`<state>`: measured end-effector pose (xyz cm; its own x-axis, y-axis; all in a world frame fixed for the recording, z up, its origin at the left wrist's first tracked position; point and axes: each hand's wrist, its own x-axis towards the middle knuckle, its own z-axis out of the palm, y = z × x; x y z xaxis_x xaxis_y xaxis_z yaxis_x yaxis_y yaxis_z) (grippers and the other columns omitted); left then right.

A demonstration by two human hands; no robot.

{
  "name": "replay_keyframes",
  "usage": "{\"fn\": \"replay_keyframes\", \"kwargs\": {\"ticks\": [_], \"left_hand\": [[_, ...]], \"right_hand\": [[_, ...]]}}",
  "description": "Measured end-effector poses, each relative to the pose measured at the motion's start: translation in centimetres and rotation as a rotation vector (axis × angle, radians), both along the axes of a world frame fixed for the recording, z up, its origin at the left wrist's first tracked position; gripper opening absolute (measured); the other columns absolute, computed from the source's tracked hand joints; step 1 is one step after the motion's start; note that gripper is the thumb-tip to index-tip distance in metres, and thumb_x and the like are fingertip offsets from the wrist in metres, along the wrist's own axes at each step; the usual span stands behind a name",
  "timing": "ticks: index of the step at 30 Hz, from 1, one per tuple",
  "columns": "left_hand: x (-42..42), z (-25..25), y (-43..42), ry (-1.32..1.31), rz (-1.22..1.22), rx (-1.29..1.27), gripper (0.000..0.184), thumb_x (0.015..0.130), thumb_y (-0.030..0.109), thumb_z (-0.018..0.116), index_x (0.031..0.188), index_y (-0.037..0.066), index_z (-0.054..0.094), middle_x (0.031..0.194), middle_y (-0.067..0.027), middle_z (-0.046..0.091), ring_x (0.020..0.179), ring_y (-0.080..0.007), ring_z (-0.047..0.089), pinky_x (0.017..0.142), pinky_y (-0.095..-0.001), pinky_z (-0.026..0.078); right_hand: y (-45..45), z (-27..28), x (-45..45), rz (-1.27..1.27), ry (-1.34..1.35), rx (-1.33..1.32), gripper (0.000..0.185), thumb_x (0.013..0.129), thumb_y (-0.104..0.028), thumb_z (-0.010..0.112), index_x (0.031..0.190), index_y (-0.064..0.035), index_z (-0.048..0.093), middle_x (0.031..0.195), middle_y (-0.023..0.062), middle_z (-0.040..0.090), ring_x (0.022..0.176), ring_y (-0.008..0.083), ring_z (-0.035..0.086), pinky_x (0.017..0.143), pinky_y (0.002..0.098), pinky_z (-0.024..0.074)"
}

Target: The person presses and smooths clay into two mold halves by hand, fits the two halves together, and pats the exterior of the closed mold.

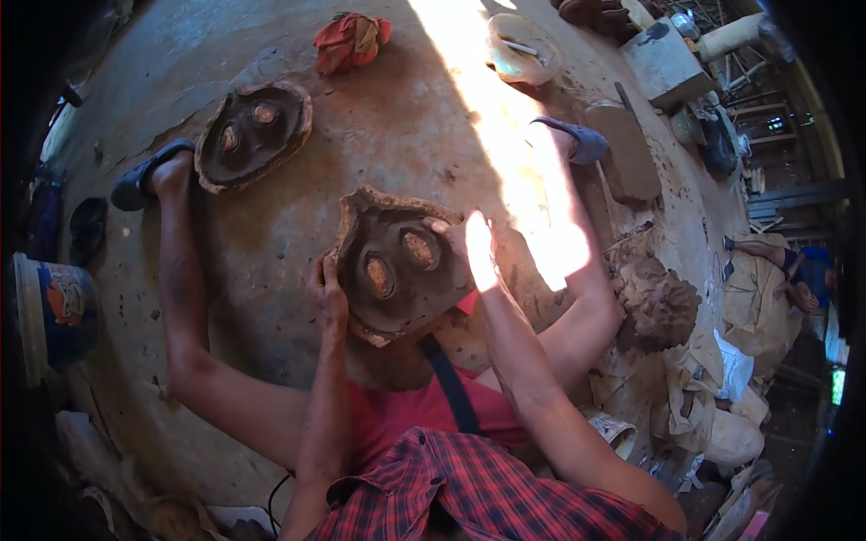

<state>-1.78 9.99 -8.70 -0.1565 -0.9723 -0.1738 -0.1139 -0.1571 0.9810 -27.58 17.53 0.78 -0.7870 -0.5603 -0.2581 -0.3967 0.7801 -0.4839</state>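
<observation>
A mask-shaped mould (392,302) with a rough brown rim is held between my hands, above the floor in front of my lap. Dark, smooth clay seems to line its inside, around two raised oval rings with lighter, rough middles. My left hand (328,293) grips the mould's left edge, fingers partly hidden behind the rim. At the upper right edge, my right hand (462,236) holds on, its fingertips reaching over the inner surface beside the right oval. A second, similar mould (254,135) lies on the floor by my left foot.
A crumpled red cloth (352,43) lies ahead. To the right are a grey-brown block (622,153), a lump of clay (657,302) and a shallow dish (523,50). A bucket (56,316) stands at left. Another person (798,270) sits far right.
</observation>
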Motion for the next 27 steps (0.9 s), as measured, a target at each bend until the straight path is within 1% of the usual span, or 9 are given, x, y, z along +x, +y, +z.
{"fn": "replay_keyframes", "kwargs": {"ticks": [5, 8, 10, 11, 14, 15, 18, 20, 27], "left_hand": [[-0.3, 0.5, 0.3, 0.036, 0.028, 0.036, 0.039, 0.109, 0.027, 0.054, 0.131, -0.003, 0.066, 0.117, -0.0125, 0.072, 0.109, -0.0191, 0.065, 0.097, -0.0326, 0.049], [-0.2, 1.8, 0.4, -0.039, 0.031, 0.010, 0.038, 0.109, 0.026, 0.054, 0.129, -0.003, 0.066, 0.115, -0.0132, 0.072, 0.108, -0.0191, 0.066, 0.097, -0.0329, 0.050], [-0.6, 1.8, 0.3, -0.069, 0.019, -0.006, 0.038, 0.109, 0.026, 0.054, 0.128, -0.004, 0.067, 0.114, -0.0136, 0.072, 0.107, -0.0192, 0.066, 0.096, -0.0330, 0.050], [-0.6, 1.3, 0.1, -0.043, 0.022, -0.007, 0.037, 0.108, 0.026, 0.055, 0.127, -0.004, 0.067, 0.114, -0.0138, 0.073, 0.106, -0.0192, 0.066, 0.095, -0.0329, 0.050], [-0.3, 0.9, 0.2, -0.035, 0.027, -0.003, 0.036, 0.108, 0.026, 0.055, 0.126, -0.004, 0.067, 0.113, -0.0139, 0.073, 0.105, -0.0194, 0.067, 0.094, -0.0329, 0.051], [-0.1, 1.0, 0.3, -0.041, 0.028, -0.007, 0.036, 0.108, 0.025, 0.056, 0.126, -0.004, 0.068, 0.112, -0.0137, 0.073, 0.104, -0.0196, 0.067, 0.094, -0.0329, 0.051], [-0.7, 3.0, 0.6, -0.046, 0.059, 0.011, 0.035, 0.107, 0.024, 0.057, 0.124, -0.004, 0.068, 0.111, -0.0139, 0.073, 0.104, -0.0203, 0.067, 0.093, -0.0331, 0.051], [-0.7, 2.2, 0.5, -0.045, 0.046, 0.005, 0.035, 0.107, 0.025, 0.057, 0.124, -0.004, 0.068, 0.111, -0.0141, 0.073, 0.104, -0.0207, 0.067, 0.093, -0.0334, 0.051], [-0.3, 0.0, 0.3, 0.019, 0.053, -0.010, 0.037, 0.106, 0.026, 0.058, 0.124, -0.004, 0.068, 0.110, -0.0157, 0.074, 0.101, -0.0224, 0.068, 0.091, -0.0358, 0.052]], "right_hand": [[0.2, -3.6, -1.3, -0.086, -0.291, -0.156, 0.081, 0.068, -0.062, 0.092, 0.102, 0.0089, 0.073, 0.100, 0.0282, 0.075, 0.098, 0.0336, 0.075, 0.085, 0.0468, 0.0582], [-1.5, -0.1, 0.1, 0.015, -0.111, 0.008, 0.084, 0.069, -0.063, 0.091, 0.110, 0.0087, 0.073, 0.103, 0.0262, 0.076, 0.099, 0.0345, 0.075, 0.085, 0.0460, 0.0587], [-1.9, 1.3, 0.5, 0.003, -0.028, 0.180, 0.062, 0.081, -0.041, 0.091, 0.112, 0.0094, 0.073, 0.092, 0.0187, 0.078, 0.087, 0.0173, 0.072, 0.076, 0.0383, 0.0584], [-1.7, 1.1, 0.0, -0.004, -0.023, 0.175, 0.062, 0.081, -0.041, 0.091, 0.112, 0.0094, 0.073, 0.092, 0.0187, 0.078, 0.087, 0.0173, 0.072, 0.076, 0.0383, 0.0584], [-0.3, -2.6, -1.5, -0.008, -0.508, -0.304, 0.067, 0.075, -0.058, 0.090, 0.090, 0.0063, 0.078, 0.091, 0.0222, 0.078, 0.088, 0.0257, 0.077, 0.079, 0.0418, 0.0594], [-0.6, -1.7, -1.5, -0.049, -0.428, -0.052, 0.065, 0.078, -0.056, 0.088, 0.094, 0.0062, 0.078, 0.089, 0.0234, 0.077, 0.085, 0.0252, 0.077, 0.078, 0.0399, 0.0595], [-1.3, 0.2, -0.4, -0.009, -0.338, 0.010, 0.073, 0.075, -0.061, 0.088, 0.097, 0.0084, 0.077, 0.096, 0.0264, 0.077, 0.091, 0.0281, 0.077, 0.080, 0.0414, 0.0595], [-1.5, -1.0, -0.6, 0.001, -0.027, 0.179, 0.081, 0.073, -0.060, 0.089, 0.109, 0.0110, 0.075, 0.094, 0.0252, 0.077, 0.084, 0.0275, 0.077, 0.077, 0.0428, 0.0600], [0.6, -0.9, 0.5, -0.224, -0.222, 0.092, 0.089, 0.071, -0.064, 0.087, 0.117, 0.0109, 0.071, 0.110, 0.0306, 0.074, 0.102, 0.0368, 0.075, 0.090, 0.0457, 0.0587]]}}
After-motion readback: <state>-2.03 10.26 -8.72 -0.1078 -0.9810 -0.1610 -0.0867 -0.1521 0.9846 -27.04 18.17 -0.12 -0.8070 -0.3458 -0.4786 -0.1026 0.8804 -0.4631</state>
